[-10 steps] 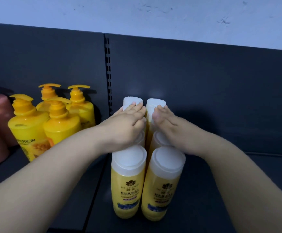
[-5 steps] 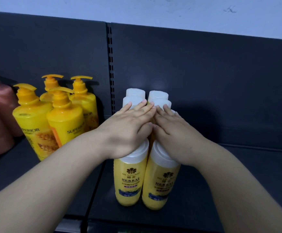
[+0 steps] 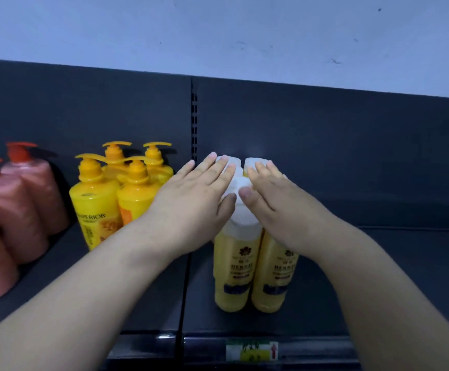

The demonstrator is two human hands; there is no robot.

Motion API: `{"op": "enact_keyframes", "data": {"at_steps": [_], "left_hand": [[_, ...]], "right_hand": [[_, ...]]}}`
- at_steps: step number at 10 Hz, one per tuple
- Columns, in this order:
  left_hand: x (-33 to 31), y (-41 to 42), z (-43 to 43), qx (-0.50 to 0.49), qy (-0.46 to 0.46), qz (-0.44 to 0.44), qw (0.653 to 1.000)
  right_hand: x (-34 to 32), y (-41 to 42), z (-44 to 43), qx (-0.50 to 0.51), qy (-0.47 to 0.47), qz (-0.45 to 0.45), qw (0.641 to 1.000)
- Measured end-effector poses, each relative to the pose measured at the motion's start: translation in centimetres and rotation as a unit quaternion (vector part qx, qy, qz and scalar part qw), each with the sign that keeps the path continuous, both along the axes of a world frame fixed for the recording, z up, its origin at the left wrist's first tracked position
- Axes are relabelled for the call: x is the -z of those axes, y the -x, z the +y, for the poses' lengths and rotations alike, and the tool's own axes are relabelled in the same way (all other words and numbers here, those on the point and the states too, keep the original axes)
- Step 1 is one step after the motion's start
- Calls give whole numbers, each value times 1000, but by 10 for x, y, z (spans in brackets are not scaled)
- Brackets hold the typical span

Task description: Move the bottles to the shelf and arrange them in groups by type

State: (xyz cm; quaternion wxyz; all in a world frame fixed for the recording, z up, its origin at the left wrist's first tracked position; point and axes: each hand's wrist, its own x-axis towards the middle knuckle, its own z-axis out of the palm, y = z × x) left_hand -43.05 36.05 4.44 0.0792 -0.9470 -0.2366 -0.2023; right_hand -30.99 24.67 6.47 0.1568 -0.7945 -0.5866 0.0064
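Several yellow herbal bottles [image 3: 235, 271] with white caps stand in two rows on the dark shelf [image 3: 378, 277], right of its centre upright. My left hand [image 3: 193, 199] lies flat, fingers spread, over the caps of the left row. My right hand [image 3: 274, 202] lies flat over the caps of the right row. Neither hand grips a bottle. The two front bottles show their labels; the ones behind are mostly hidden by my hands. Two white caps [image 3: 252, 163] show at the back past my fingertips.
Several yellow pump bottles [image 3: 97, 207] stand grouped left of the upright [image 3: 194, 119]. Pink pump bottles [image 3: 17, 204] with red pumps fill the far left. The shelf's front edge carries a price tag [image 3: 251, 350]. The shelf's right part is bare dark metal.
My hands flattened and slid forward over the caps, fingers spreading. The view pulled back and tilted, showing the shelf's front edge and more pink bottles.
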Motion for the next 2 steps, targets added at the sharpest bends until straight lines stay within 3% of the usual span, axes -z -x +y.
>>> {"op": "enact_keyframes", "data": {"at_steps": [2], "left_hand": [[0,70,0,6,-13,12,1000]], "right_hand": [[7,68,-9,8,-30,2,1000]]}}
